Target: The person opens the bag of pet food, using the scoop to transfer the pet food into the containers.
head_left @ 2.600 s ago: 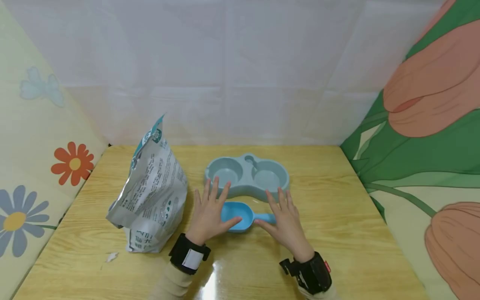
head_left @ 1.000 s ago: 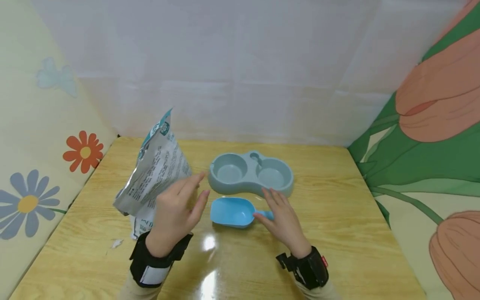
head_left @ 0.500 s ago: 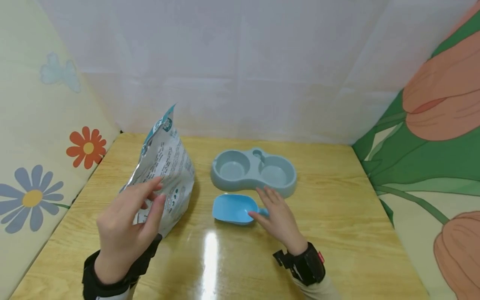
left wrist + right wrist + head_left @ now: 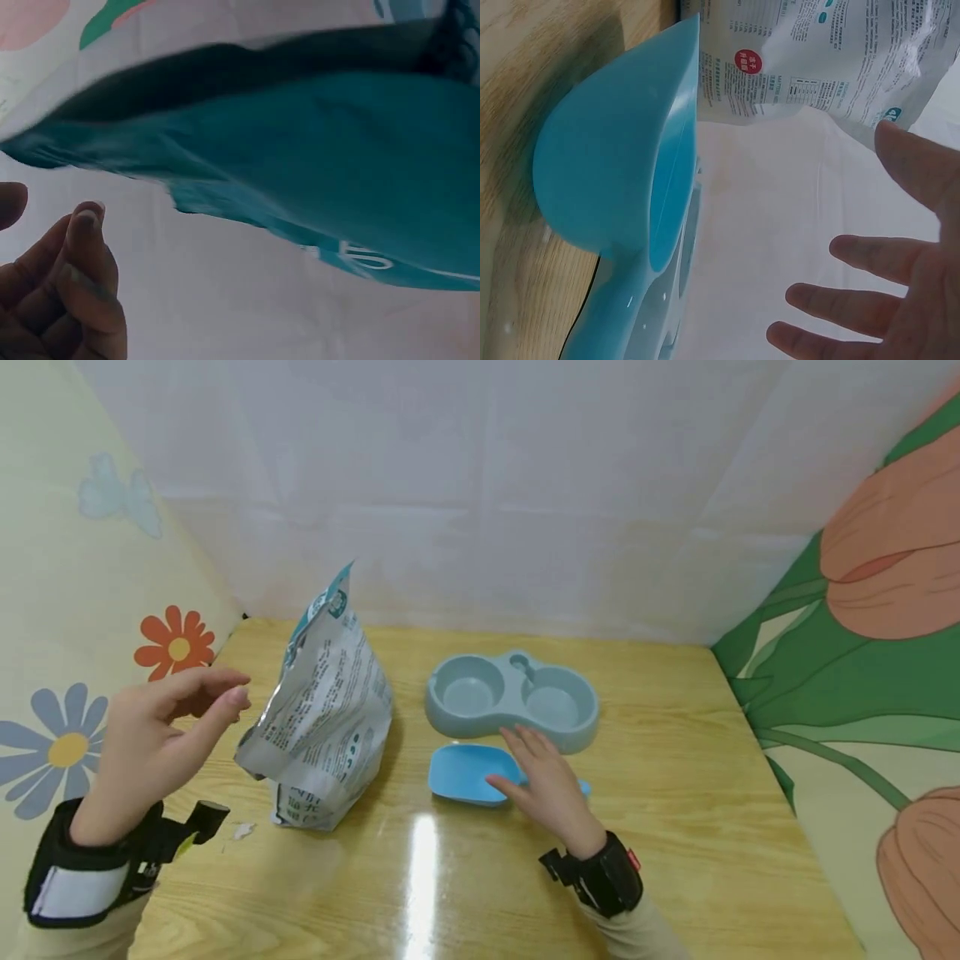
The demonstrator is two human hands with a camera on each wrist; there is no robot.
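Observation:
A light blue plastic scoop (image 4: 467, 772) lies on the wooden table (image 4: 675, 810), its bowl pointing left. My right hand (image 4: 536, 772) hovers over its handle with straight, spread fingers; the right wrist view shows the fingers (image 4: 855, 300) apart from the scoop (image 4: 615, 187). Behind the scoop sits a grey-blue double pet bowl (image 4: 513, 697) with both wells empty. A silver and teal food bag (image 4: 322, 710) stands upright to the left. My left hand (image 4: 180, 706) is raised left of the bag, fingers loosely curled and holding nothing. In the left wrist view the bag's teal side (image 4: 315, 142) is close above my fingers (image 4: 82, 285).
Patterned cloth walls close in the table: flowers on the left (image 4: 67, 743), white at the back, tulips on the right (image 4: 862, 635). A small white scrap (image 4: 243, 832) lies in front of the bag. Bare tabletop lies to the right of the bowl and along the front.
My left hand has lifted off the table beside the scoop and swung left across the bag's front to its far side. My right hand stayed by the scoop's handle.

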